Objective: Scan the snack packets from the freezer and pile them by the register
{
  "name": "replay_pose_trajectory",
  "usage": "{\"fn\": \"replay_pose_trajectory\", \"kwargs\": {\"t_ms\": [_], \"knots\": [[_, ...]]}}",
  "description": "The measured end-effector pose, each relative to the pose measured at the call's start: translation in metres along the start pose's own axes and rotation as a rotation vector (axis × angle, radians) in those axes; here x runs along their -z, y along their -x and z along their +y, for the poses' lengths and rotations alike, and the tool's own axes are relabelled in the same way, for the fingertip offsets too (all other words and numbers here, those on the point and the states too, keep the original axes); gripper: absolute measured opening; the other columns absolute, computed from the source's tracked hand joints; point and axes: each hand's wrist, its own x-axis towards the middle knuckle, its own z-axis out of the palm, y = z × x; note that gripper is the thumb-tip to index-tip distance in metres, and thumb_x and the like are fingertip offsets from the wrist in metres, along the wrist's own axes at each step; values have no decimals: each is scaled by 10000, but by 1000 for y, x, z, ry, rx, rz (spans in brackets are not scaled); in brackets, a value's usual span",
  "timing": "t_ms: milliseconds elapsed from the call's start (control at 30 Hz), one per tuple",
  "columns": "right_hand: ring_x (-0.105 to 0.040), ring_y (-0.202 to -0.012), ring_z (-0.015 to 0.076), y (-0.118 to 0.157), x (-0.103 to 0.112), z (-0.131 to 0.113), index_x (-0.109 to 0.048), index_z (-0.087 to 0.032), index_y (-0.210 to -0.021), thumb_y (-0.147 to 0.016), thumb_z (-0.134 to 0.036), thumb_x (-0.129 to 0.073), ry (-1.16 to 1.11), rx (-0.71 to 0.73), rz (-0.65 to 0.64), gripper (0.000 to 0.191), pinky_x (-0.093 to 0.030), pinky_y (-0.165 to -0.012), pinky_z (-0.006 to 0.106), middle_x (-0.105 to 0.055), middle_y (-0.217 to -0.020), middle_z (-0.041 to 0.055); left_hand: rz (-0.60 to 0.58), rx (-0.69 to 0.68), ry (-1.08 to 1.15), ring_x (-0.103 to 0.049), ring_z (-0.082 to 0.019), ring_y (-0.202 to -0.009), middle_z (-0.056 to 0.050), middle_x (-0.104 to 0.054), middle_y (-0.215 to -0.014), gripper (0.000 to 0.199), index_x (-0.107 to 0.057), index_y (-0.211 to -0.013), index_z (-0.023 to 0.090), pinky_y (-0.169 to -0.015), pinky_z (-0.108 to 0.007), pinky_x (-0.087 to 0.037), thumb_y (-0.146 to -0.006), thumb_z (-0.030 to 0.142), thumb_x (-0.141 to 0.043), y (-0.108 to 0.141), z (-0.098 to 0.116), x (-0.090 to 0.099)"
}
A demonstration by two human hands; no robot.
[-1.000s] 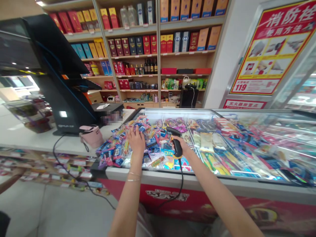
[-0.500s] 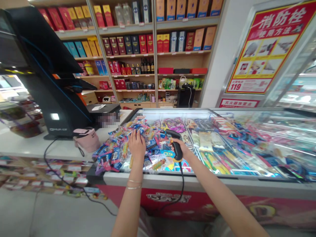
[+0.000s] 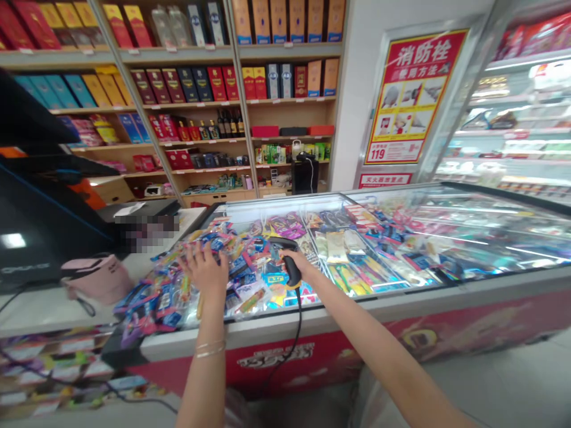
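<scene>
Many small blue, red and clear snack packets (image 3: 165,297) lie in a heap on the glass top at the left end of a chest freezer (image 3: 250,326). Over this heap my left hand (image 3: 206,267) is spread, fingers apart, holding nothing. My right hand (image 3: 297,266) is wrapped round the handle of a black and yellow barcode scanner (image 3: 292,270), its head pointing left above the packets. From the scanner's base a black cable hangs down over the freezer's front edge.
A pink bag (image 3: 96,278) stands on the white counter (image 3: 27,309) at the left, beside a black checkout machine (image 3: 49,226). Behind are shelves (image 3: 200,106) of boxes and bottles. More packets lie on the freezer's right half (image 3: 401,238).
The view has turned to the right, so everything appears further left. My left hand's fingers have spread wider and it looks lifted slightly from the packets. The scanner is still in my right hand.
</scene>
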Motion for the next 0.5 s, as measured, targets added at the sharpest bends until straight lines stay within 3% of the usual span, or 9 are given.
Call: {"fn": "replay_pose_trajectory", "kwargs": {"t_ms": [100, 200, 333, 500], "knots": [[-534, -401, 101, 15, 33, -22, -625, -142, -700, -740, -221, -657, 15, 67, 62, 94, -446, -406, 203, -688, -587, 60, 48, -40, 25, -260, -315, -1431, -175, -477, -1431, 450, -553, -1278, 149, -1170, -617, -56, -857, 297, -494, -6, 36, 2], [-530, -389, 99, 37, 78, -52, -623, -136, -682, -739, -227, -661, 6, 156, 137, 114, -437, -385, 202, -674, -572, 50, 5, -146, 90, -287, -309, -1418, -176, -498, -1409, 434, -555, -1261, 129, -1181, -592, -82, -865, 285, -470, -5, 91, -11], [-520, -385, 93, 68, 149, -85, -613, -143, -666, -724, -243, -675, -44, 287, 240, 131, -421, -361, 195, -642, -550, 26, -113, -321, 204, -333, -306, -1393, -170, -522, -1381, 402, -561, -1227, 118, -1182, -551, -171, -865, 250, -447, 15, 176, -49], [-532, -408, 99, 106, 231, -106, -619, -152, -708, -699, -262, -703, -102, 390, 352, 138, -434, -367, 196, -629, -561, 18, -338, -538, 398, -485, -270, -1269, -143, -564, -1321, 398, -544, -1230, 158, -1114, -460, -349, -840, 159, -462, 67, 275, -101]]}}
